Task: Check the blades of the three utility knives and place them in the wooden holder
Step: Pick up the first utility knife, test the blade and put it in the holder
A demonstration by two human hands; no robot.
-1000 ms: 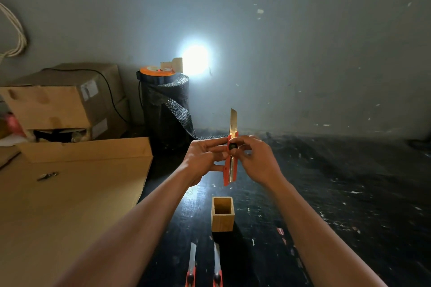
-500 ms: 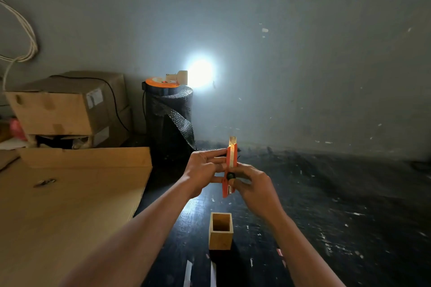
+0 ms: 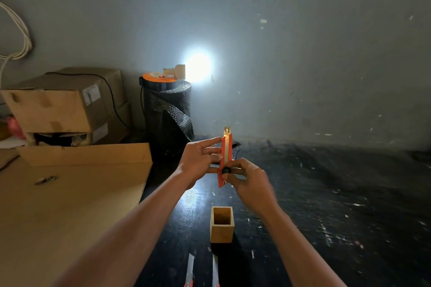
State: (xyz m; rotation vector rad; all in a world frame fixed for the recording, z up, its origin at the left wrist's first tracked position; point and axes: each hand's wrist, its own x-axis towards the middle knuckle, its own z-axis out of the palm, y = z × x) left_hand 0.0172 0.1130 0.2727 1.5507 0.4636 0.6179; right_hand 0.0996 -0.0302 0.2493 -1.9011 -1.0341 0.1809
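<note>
1. Nearest the camera, at the bottom edge of the view, two utility knives lie on the dark work surface [image 3: 326, 193], side by side and roughly parallel: the left one [image 3: 189, 271] and the right one [image 3: 215, 271]. Each shows an extended blade pointing away from the viewer, with only a sliver of orange body visible at the frame edge.
2. Just beyond them stands the wooden holder [image 3: 221, 224], a square open-topped box, upright, with nothing visible inside.
3. Above and beyond the holder, both bare forearms converge on the third utility knife [image 3: 225, 158], held upright in the air with its orange body vertical.
4. The left hand [image 3: 198, 162] steadies the upper part of the body, fingers extended and pressed against its left side.
5. The right hand [image 3: 250, 182] closes on the lower part of the body, with the thumb at the black slider knob [image 3: 225, 171].
6. Only a short tip of blade [image 3: 227, 130] projects above the top of the body.
7. To the left, a flat cardboard sheet [image 3: 70, 205] covers the surface; a small metal item on it is too small to identify.
8. Farther back stand stacked cardboard boxes [image 3: 63, 107] and a dark roll of bubble wrap [image 3: 168, 114].
9. A bright lamp [image 3: 198, 67] glares against the grey wall [image 3: 303, 53].
</note>
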